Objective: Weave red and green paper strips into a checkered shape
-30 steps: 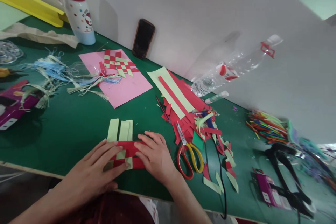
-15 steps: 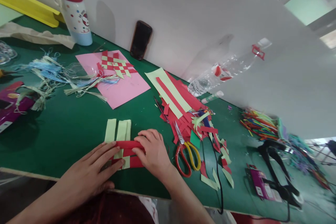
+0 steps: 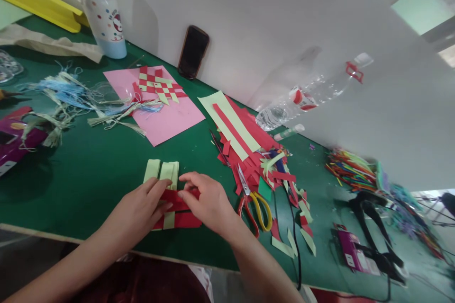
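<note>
The left hand [image 3: 137, 210] and right hand [image 3: 209, 201] meet over a flat paper weave [image 3: 179, 220] of matte red and pale green strips, lying near the front edge of the green table [image 3: 88, 175]. The right thumb and forefinger pinch a red strip. The left fingers lie pressed together against it; whether they grip is unclear. Scissors [image 3: 256, 208] with glossy red and yellow handles lie just beside them.

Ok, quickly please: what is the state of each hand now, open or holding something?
Left hand: fingers bent onto the woven paper piece; a real grip cannot be told.
Right hand: pinching the top red paper strip of that piece.
</note>
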The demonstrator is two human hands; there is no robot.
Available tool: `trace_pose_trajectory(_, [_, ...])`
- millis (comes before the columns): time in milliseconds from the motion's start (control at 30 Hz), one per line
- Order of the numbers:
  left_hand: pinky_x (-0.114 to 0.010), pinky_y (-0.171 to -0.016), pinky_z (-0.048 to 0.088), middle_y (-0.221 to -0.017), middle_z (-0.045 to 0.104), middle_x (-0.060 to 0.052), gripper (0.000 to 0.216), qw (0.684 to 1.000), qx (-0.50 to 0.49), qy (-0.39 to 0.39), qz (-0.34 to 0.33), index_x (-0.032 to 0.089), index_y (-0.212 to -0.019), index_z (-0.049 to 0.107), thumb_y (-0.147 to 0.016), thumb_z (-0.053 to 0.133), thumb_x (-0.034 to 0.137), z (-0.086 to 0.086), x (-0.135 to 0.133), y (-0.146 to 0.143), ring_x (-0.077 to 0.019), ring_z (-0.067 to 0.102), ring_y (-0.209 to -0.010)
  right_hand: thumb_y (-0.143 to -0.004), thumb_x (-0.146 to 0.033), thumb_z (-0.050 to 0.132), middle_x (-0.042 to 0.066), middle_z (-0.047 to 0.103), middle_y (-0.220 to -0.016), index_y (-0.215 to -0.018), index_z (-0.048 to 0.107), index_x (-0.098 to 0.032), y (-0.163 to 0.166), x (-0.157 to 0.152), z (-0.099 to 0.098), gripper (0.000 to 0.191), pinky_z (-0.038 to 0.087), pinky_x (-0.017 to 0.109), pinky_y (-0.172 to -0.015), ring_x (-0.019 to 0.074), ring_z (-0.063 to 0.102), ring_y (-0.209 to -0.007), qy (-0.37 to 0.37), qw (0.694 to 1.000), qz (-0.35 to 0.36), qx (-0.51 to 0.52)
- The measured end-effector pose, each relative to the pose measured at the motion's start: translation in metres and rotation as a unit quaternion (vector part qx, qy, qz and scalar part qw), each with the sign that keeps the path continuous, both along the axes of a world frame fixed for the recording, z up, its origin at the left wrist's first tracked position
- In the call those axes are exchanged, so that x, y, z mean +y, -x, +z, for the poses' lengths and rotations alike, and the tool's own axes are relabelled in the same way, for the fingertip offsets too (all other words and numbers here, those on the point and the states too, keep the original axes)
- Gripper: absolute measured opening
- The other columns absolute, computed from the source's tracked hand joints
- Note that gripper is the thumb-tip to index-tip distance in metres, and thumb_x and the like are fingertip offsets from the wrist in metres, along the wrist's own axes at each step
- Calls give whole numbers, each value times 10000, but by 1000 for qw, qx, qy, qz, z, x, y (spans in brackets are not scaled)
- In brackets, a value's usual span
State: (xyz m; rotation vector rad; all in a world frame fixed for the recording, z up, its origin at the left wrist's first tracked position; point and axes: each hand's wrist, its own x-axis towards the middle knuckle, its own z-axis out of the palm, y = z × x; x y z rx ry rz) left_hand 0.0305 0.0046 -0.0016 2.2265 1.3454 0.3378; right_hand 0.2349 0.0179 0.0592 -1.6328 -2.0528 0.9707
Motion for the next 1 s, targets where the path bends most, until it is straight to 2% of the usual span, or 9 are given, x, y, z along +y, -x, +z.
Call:
trace_pose_trajectory(133, [-337, -651, 515, -961, 651, -63, 274, 1000, -24, 10, 7, 203, -1118, 622, -1036, 419, 368, 1, 2, 0, -229, 701, -766, -921, -249, 718, -16, 773, -921, -1190, 695, -258, 2, 9, 10, 270, 516, 279, -815, 172, 716, -868, 36, 993, 5, 111])
trace_pose_trajectory(267, [-307, -643, 481, -914, 624, -31, 251, 998, -57, 15, 3, 223, -1059, 612, -1025, 401, 356, 3, 3, 5, -187, 671, -712, -1038, -366, 544, 20, 773, -998, -1250, 665, -231, -3, 16, 11, 279, 529, 260, -772, 159, 715, -881, 41, 982, 3, 185])
trace_pose_trajectory(333, [-294, -642, 476, -915, 627, -22, 233, 997, -73, 23, 3, 229, -1065, 610, -1013, 421, 355, 5, 5, 10, -172, 660, -702, -1069, -332, 478, 45, 769, -1049, -1216, 674, -217, -6, 18, 6, 271, 526, 271, -807, 166, 714, -936, 20, 987, -10, 159])
trace_pose_trajectory(400, [-287, -640, 480, -906, 635, -17, 236, 995, -95, 36, 1, 233, -1063, 617, -1005, 440, 377, 7, 6, 14, -171, 652, -705, -1062, -264, 485, 63, 762, -1083, -1150, 697, -207, -8, 16, -1, 237, 515, 292, -865, 182, 704, -1002, -9, 994, -2, 113])
trace_pose_trajectory(500, [-269, -668, 505, -947, 664, -23, 251, 989, -132, 61, -5, 240, -1077, 628, -1013, 431, 383, 9, 7, 20, -165, 659, -750, -1041, -193, 529, 60, 756, -1038, -1083, 718, -204, -11, 10, -11, 195, 504, 308, -882, 190, 685, -992, -38, 998, 12, 48])
trace_pose_trajectory(600, [-253, -695, 521, -968, 676, -20, 229, 986, -154, 69, -13, 246, -1084, 631, -1008, 446, 357, 8, 6, 24, -154, 657, -767, -986, -268, 688, 53, 749, -1020, -1074, 724, -205, -14, 0, -14, 114, 495, 341, -897, 214, 650, -992, -43, 999, 21, -24])
trace_pose_trajectory(733, [-237, -687, 530, -1009, 687, -19, 202, 986, -151, 62, -32, 254, -1097, 625, -998, 464, 323, 5, 5, 27, -143, 661, -766, -884, -395, 828, 65, 720, -1078, -1044, 735, -204, -14, -8, -15, 266, 457, 413, -964, 252, 596, -1046, -26, 990, 59, -128])
trace_pose_trajectory(867, [-227, -742, 548, -1062, 690, -25, 175, 989, -139, 23, -51, 263, -1105, 617, -999, 481, 291, 5, 3, 27, -149, 696, -863, -936, -305, 774, 41, 706, -1042, -931, 725, -206, -9, -5, -15, 110, 441, 366, -890, 225, 580, -1007, -20, 984, 71, -161])
trace_pose_trajectory(1000, [-215, -763, 557, -1049, 696, -27, 183, 985, -140, -58, -81, 259, -1104, 620, -991, 485, 211, 5, -1, 22, -140, 709, -868, -993, -291, 698, 16, 720, -963, -901, 701, -213, -2, 4, -13, 120, 391, 330, -767, 203, 590, -930, -27, 980, 74, -183])
